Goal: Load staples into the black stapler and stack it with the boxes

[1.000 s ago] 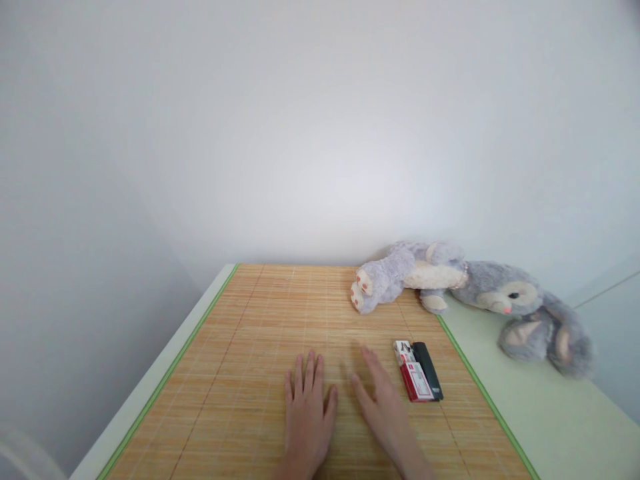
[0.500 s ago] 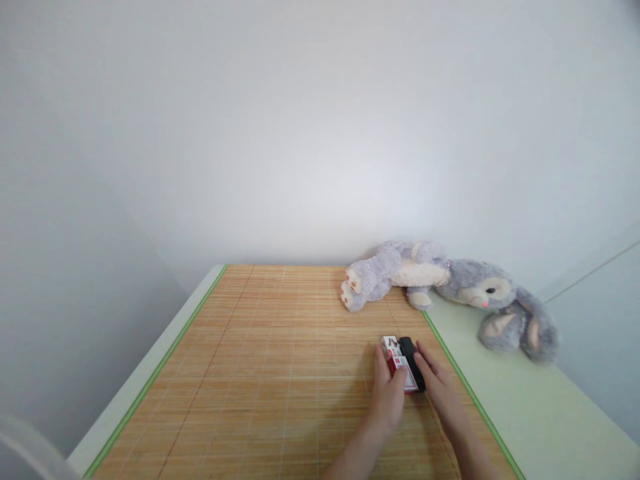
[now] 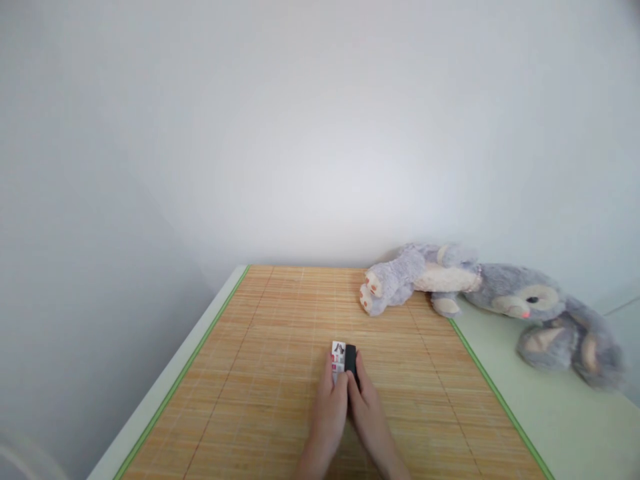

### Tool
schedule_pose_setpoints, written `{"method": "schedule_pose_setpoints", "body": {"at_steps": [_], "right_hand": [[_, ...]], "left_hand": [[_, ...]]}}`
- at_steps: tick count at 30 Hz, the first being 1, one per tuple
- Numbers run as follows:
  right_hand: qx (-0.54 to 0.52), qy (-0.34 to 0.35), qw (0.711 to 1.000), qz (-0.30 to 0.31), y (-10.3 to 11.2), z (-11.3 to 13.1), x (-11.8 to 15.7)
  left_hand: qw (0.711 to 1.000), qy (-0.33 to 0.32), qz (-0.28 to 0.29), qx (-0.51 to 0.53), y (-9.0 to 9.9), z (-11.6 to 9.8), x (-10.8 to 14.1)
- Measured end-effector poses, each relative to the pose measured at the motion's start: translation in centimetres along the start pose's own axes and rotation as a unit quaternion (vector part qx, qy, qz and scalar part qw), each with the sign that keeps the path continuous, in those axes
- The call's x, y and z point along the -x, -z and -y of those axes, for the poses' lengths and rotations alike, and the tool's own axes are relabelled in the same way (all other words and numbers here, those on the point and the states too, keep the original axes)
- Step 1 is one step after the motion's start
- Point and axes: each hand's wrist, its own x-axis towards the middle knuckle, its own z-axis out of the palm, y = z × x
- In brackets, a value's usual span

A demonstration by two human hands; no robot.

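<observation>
Low in the middle of the head view, my two hands are close together around a small group of items over the bamboo mat. My left hand (image 3: 329,400) closes along the left side of a small white box (image 3: 339,353) printed with a dark picture and pink-red marks. A second small box lies nearer me, mostly hidden under my left thumb. Against the boxes on the right is a long black object (image 3: 351,360), which looks like a stapler. My right hand (image 3: 367,403) is closed along its right side. Both thumbs are on top, nearly touching.
The bamboo mat (image 3: 280,347) with green edging covers most of the pale table (image 3: 530,380). A grey plush rabbit (image 3: 450,280) lies on its side at the back right, against the white wall (image 3: 320,133). A blurred pale curved thing (image 3: 25,463) shows at lower left.
Both hands have moved left with the boxes and the black object, from the mat's right side to its middle. The hands are closer together. The view has turned slightly left.
</observation>
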Motion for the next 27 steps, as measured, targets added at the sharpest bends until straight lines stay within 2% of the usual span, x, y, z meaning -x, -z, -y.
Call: {"method": "schedule_pose_setpoints", "body": {"at_steps": [2, 5, 8, 12, 15, 17, 20, 23, 27], "right_hand": [[0.008, 0.025, 1.000, 0.011, -2.0, 0.2, 0.6], [0.039, 0.055, 0.997, -0.046, -3.1, 0.2, 1.0], [0.064, 0.054, 0.992, -0.100, -2.2, -0.1, 0.6], [0.086, 0.055, 0.986, -0.135, 0.2, -0.8, 0.0], [0.092, 0.057, 0.984, -0.141, 1.4, -1.3, -0.1], [0.092, 0.065, 0.984, -0.137, 1.7, -1.5, 0.0], [0.100, 0.079, 0.982, -0.138, 1.5, -1.5, 0.0], [0.096, 0.086, 0.982, -0.141, 1.4, -1.4, 0.0], [0.102, 0.082, 0.982, -0.138, 1.5, -1.5, 0.0]], "left_hand": [[0.999, 0.025, -0.021, 0.001, 2.5, 0.0, 0.0], [1.000, 0.021, -0.010, 0.000, 4.2, -0.1, 0.2], [0.996, -0.030, -0.023, -0.086, 4.2, -0.1, 0.5], [0.959, -0.103, -0.087, -0.250, 3.7, 0.1, 1.2], [0.948, -0.110, -0.097, -0.283, 4.3, 0.7, 1.5], [0.949, -0.106, -0.098, -0.280, 5.5, 1.2, 1.3], [0.940, -0.111, -0.137, -0.291, 8.5, 2.0, -0.2], [0.905, -0.142, -0.198, -0.349, 11.4, 1.8, -3.1], [0.887, -0.156, -0.234, -0.367, 13.6, 0.5, -6.7]]}}
